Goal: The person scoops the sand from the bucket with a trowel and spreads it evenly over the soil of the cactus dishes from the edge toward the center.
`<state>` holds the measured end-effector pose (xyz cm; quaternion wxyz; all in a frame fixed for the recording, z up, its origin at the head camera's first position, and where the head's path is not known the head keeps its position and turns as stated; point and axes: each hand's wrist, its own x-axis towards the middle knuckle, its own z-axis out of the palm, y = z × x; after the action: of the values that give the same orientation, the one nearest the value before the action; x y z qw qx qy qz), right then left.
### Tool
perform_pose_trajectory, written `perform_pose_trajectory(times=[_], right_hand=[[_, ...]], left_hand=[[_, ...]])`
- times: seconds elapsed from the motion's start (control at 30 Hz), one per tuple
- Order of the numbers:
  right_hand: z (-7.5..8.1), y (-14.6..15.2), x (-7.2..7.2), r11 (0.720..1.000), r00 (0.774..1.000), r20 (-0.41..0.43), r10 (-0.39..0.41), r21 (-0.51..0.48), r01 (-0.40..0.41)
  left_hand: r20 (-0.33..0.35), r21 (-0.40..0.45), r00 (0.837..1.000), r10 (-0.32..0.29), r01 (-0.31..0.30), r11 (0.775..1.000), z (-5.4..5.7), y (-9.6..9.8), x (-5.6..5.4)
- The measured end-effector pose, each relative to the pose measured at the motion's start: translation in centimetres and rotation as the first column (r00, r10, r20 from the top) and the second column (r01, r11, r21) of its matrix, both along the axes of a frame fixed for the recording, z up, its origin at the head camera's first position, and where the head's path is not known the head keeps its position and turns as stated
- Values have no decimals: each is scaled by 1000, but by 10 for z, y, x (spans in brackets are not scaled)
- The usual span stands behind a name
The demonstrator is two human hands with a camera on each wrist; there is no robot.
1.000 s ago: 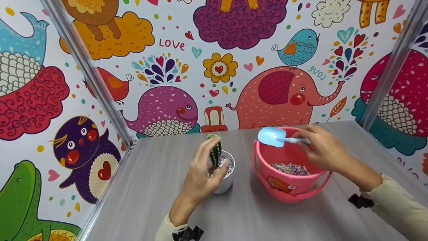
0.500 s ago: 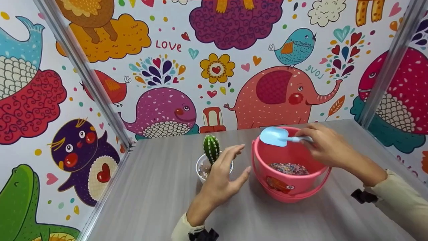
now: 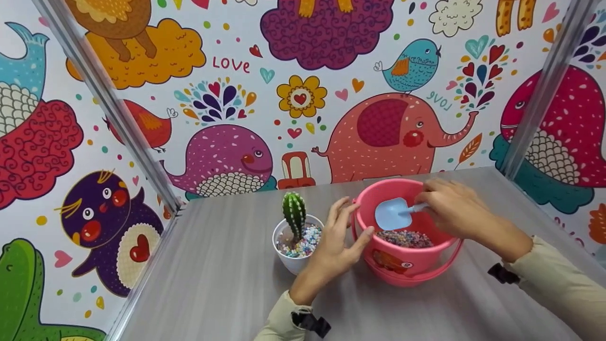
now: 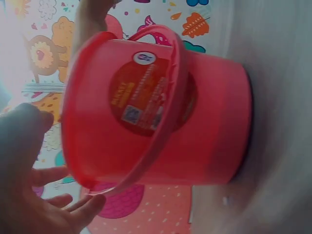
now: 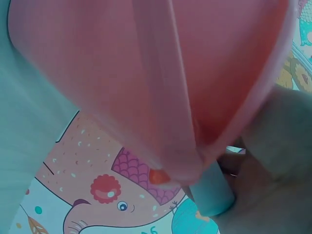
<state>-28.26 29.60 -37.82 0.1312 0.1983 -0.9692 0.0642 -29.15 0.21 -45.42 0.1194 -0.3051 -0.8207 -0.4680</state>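
My right hand point(image 3: 454, 208) grips the handle of a light blue toy shovel point(image 3: 393, 214), whose blade slants down inside a pink bucket point(image 3: 426, 263). Small multicoloured beads point(image 3: 405, 239) lie at the bucket's bottom, just below the blade. In the right wrist view the grey handle end point(image 5: 212, 192) pokes out of the grip beside the bucket's rim. At the bucket's left rim is my left hand point(image 3: 334, 244), fingers spread and fingertips right at the edge. Left of it stands a white pot point(image 3: 289, 263) with a green cactus point(image 3: 294, 213) and pale beads around the stem.
The bucket's carrying handle point(image 4: 168, 117) hangs down over its labelled front. Behind the grey tabletop point(image 3: 213, 265) rises a wall panel point(image 3: 303, 156) printed with cartoon animals. Metal posts point(image 3: 118, 109) mark the corners on both sides.
My left hand has moved right, from beside the cactus to the bucket's rim, uncovering the pot. The shovel blade has gone from above the rim down into the bucket.
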Motion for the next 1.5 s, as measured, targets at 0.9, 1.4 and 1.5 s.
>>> perform_pose_trajectory(times=[0.9, 1.4, 1.5], right_hand=[[-30, -21, -31, 973, 999, -14, 33, 228, -29], [-26, -17, -35, 976, 987, 36, 157, 149, -160], [-26, -16, -35, 977, 984, 63, 165, 128, -172]], left_hand=[[199, 354, 965, -169, 90, 931, -27, 20, -13], [211, 352, 968, -133, 51, 935, -26, 19, -10], [209, 347, 970, -126, 47, 937, -26, 19, -10]])
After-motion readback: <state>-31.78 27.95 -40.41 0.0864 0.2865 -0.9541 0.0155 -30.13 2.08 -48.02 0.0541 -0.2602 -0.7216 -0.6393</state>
